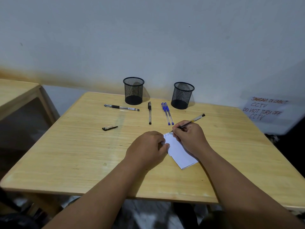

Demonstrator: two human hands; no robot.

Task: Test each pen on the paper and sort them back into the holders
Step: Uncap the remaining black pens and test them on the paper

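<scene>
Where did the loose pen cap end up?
In the head view, the pen cap lies alone on the wooden table, left of the left hand and nearer the person than the black pen lying crosswise.

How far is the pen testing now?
Nothing is sorted: both mesh holders look empty. The right hand writes with an uncapped pen on the paper, which the left hand steadies. Four capped pens remain.
</scene>
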